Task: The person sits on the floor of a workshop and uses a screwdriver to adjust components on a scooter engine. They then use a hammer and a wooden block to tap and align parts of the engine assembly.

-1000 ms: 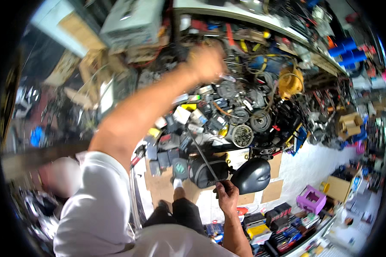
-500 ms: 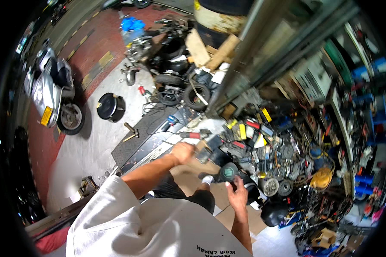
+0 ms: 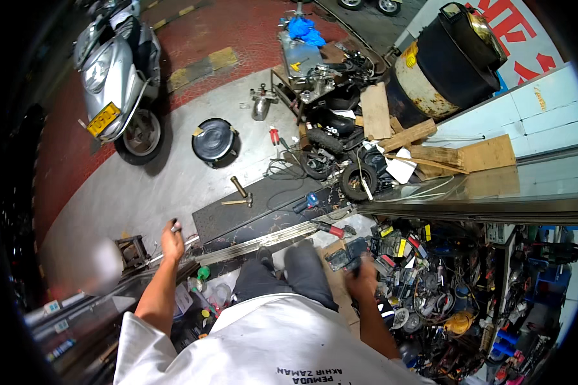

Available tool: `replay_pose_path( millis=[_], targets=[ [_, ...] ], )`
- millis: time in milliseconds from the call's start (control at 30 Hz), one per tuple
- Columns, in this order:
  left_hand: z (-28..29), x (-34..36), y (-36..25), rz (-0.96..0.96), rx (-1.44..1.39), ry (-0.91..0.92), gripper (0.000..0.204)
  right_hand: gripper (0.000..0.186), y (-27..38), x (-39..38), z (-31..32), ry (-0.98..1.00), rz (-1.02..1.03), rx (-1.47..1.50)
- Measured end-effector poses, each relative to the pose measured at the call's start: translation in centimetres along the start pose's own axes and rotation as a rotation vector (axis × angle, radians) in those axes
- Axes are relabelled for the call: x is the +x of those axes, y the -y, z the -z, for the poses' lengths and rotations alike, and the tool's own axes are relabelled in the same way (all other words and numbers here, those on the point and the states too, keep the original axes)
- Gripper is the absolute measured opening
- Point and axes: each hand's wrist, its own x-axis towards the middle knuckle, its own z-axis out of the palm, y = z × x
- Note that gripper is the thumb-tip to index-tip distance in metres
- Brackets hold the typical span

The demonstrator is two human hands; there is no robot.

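Observation:
My left hand (image 3: pixel 172 239) is stretched out to the left. Its fingers curl over the top edge of a glass door panel (image 3: pixel 77 295), beside a metal floor rail (image 3: pixel 263 239). My right hand (image 3: pixel 365 280) is blurred and closed in a fist, apparently around a dark tool. It hovers over a piece of cardboard (image 3: pixel 332 247) with a black part (image 3: pixel 340 258) lying on it. My dark trouser legs (image 3: pixel 289 273) and white shirt fill the bottom of the view.
A silver scooter (image 3: pixel 119 77) stands far left, with a black round pan (image 3: pixel 216 141) and a hammer (image 3: pixel 241 192) on the floor. Red-handled pliers (image 3: pixel 337 229) lie by the rail. Tyres (image 3: pixel 356 181), boards and a barrel (image 3: pixel 443 58) sit ahead. Several small parts (image 3: pixel 443 282) crowd the right.
The view has swung from the shelves of parts down to the floor and doorway. My left arm dropped from the shelf and now reaches out to the door's edge.

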Motion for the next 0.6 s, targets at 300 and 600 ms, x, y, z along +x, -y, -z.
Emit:
replay_pose_path(
  millis=[300,600],
  targets=[
    [2.3,10.3,-4.2,0.017,-0.093,0.03,0.035,0.055,-2.5,0.2,-11.6,0.531,-0.712,0.251],
    [-1.9,34.8,-37.1,-0.245,-0.859,0.108,0.053,0.05,13.1,20.8,-10.2,0.187,-0.463,0.217]
  ],
)
